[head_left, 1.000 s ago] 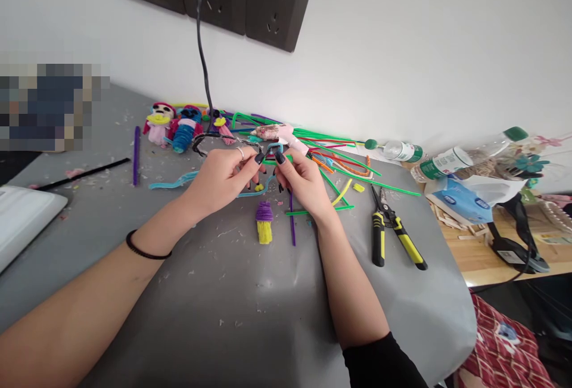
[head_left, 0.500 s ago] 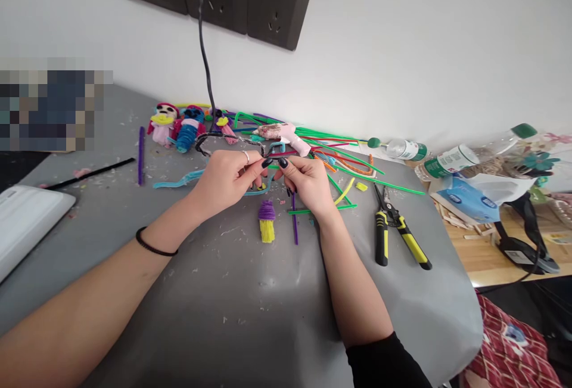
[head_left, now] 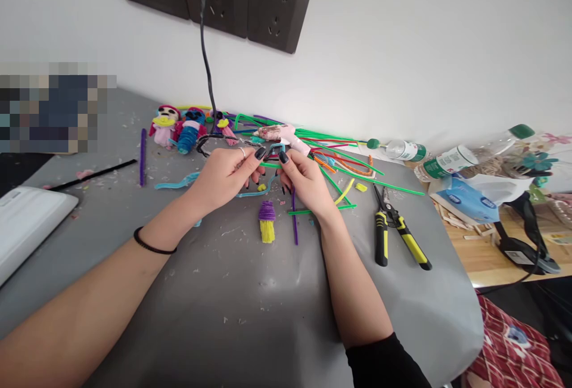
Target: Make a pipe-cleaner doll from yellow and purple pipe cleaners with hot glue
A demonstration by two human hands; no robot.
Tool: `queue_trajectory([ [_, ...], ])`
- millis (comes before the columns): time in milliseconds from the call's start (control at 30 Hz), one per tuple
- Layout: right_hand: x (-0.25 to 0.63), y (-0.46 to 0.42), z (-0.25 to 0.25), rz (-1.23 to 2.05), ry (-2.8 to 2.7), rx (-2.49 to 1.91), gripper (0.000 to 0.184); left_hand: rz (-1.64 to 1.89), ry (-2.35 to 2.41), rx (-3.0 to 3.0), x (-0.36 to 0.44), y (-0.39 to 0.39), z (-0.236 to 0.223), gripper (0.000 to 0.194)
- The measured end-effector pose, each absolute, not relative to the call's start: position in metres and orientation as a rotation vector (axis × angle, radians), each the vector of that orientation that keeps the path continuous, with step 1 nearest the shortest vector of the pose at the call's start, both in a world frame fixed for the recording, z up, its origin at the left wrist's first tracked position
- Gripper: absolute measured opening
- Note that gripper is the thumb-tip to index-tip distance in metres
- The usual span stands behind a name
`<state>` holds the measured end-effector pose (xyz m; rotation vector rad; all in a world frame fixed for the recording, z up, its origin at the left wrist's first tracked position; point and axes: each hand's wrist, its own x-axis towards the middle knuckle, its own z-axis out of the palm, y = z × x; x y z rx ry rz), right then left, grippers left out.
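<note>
My left hand [head_left: 223, 180] has its thumb and forefinger pinched together above the middle of the table. Facing it, my right hand [head_left: 304, 180] is pinched too, its dark-nailed thumb pointing up. A narrow gap separates the fingertips; something thin and dark seems to span it, too small to make out. Below the hands lies a small bundle of purple and yellow pipe cleaner [head_left: 267, 221]. Light blue pipe cleaner [head_left: 179, 182] lies partly behind my left hand. A green pipe cleaner [head_left: 322, 210] and a purple one [head_left: 295, 227] rest near my right hand.
Yellow-black pliers [head_left: 393, 227] lie open at right. A pink glue gun [head_left: 286, 136] rests among several pipe cleaners behind the hands. Pipe cleaner dolls [head_left: 187, 132] stand at back left, a white device [head_left: 31, 227] at left. Bottles [head_left: 449, 161] and a tissue pack [head_left: 469, 200] are far right.
My hands have moved slightly apart, widening the gap between the fingertips. The things on the table lie as before.
</note>
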<state>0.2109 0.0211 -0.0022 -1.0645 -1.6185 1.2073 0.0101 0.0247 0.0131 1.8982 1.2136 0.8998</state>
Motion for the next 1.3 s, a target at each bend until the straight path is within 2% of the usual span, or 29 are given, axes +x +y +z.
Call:
queue_trajectory([
  [233,0.212,0.021,-0.004,1.079,-1.669,-1.143,0.058,0.893,1.243,1.984,0.011,0.023,0.013,0.034],
  [433,0.212,0.018,-0.001,1.0,-1.705,-1.167,0.055,0.901,1.296,2.053,0.014,0.02,0.015,0.041],
  [1067,0.211,0.018,0.006,1.062,-1.635,-1.055,0.057,0.982,1.237,1.916,0.013,0.018,0.016,0.036],
  [1300,0.21,0.018,0.007,1.164,-1.561,-0.975,0.051,1.059,1.229,1.822,0.013,0.019,0.016,0.034],
])
